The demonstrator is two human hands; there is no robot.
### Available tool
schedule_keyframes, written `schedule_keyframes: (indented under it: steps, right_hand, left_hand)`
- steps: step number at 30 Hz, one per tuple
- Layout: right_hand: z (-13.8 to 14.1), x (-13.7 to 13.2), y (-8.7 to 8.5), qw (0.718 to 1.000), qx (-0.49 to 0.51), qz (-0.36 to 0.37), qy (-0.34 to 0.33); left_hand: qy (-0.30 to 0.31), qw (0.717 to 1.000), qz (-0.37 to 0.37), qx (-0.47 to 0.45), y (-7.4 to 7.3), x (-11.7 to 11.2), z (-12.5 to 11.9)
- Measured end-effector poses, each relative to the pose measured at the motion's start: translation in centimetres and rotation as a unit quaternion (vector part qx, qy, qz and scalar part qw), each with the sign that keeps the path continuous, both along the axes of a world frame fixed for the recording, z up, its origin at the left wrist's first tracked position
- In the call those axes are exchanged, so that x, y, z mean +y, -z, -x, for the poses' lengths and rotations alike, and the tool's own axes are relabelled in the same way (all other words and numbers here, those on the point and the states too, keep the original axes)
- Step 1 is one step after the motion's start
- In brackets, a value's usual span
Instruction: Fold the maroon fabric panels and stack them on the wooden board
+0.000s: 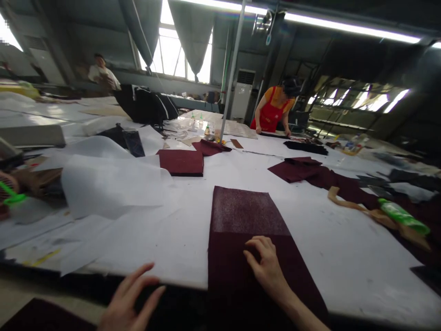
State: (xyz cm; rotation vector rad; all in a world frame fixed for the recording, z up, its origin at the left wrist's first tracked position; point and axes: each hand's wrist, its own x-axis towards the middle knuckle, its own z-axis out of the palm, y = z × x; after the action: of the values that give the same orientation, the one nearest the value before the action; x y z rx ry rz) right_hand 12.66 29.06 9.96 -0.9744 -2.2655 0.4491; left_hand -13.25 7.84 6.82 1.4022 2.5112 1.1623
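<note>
A long dark maroon fabric piece [241, 225] lies on the white table [337, 257] in front of me and hangs over its near edge. My right hand [263, 266] rests flat on it with the fingers slightly bent, pressing the cloth and holding nothing. My left hand [129, 299] hovers just below the table's near edge, fingers spread apart and empty.
More maroon pieces lie further back, a stack [181, 162] and a pile [299, 169]. White paper sheets [110, 184] cover the left. A green bottle [401, 216] lies at the right. A person in a red apron [272, 112] works at the far side; another person [101, 73] stands far left.
</note>
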Motion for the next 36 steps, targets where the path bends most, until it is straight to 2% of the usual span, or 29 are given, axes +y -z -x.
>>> schedule_keyframes:
  steps: [3,6,8,11,16,21,24,28,31,34,36]
  right_hand:
    - [-0.8,3.4,1.1,1.0,-0.018,-0.014,0.017]
    - [-0.6,5.2,1.9,1.0,-0.029,-0.006,0.001]
    - [-0.3,5.9,2.1,0.999,-0.034,0.003,-0.01]
    - [0.1,6.6,2.5,0.999,-0.041,0.001,-0.015]
    - [0.2,7.1,3.2,0.999,-0.047,-0.003,-0.022]
    - [-0.1,6.7,3.2,0.998,-0.014,0.006,-0.064]
    - [-0.3,6.4,3.0,0.995,-0.018,-0.012,-0.094]
    - [-0.4,5.9,2.8,0.992,-0.035,-0.033,-0.12]
    - [-0.4,5.7,2.7,0.991,-0.041,-0.038,-0.12]
    - [-0.4,5.7,2.6,0.991,-0.04,-0.039,-0.118]
    - [-0.5,5.7,2.7,0.992,-0.036,-0.036,-0.119]
  left_hand:
    - [0.15,0.989,0.009,0.0,-2.2,7.9,-3.6]
    - [0.227,0.974,0.006,0.009,-2.9,15.4,-7.3]
    - [0.257,0.966,0.005,0.026,-2.7,18.7,-8.7]
    - [0.29,0.956,0.022,0.046,-1.7,21.2,-9.2]
    - [0.295,0.952,0.058,0.051,0.1,21.8,-8.3]
    - [0.278,0.957,0.052,0.064,0.6,21.7,-8.2]
    - [0.276,0.957,0.046,0.08,0.2,21.7,-8.7]
    - [0.313,0.94,0.054,0.12,-0.6,21.4,-8.5]
    - [0.312,0.934,0.076,0.155,-1.1,20.7,-6.3]
    - [0.281,0.934,0.096,0.198,-2.1,19.7,-3.2]
    - [0.256,0.937,0.087,0.219,-3.0,19.3,-2.3]
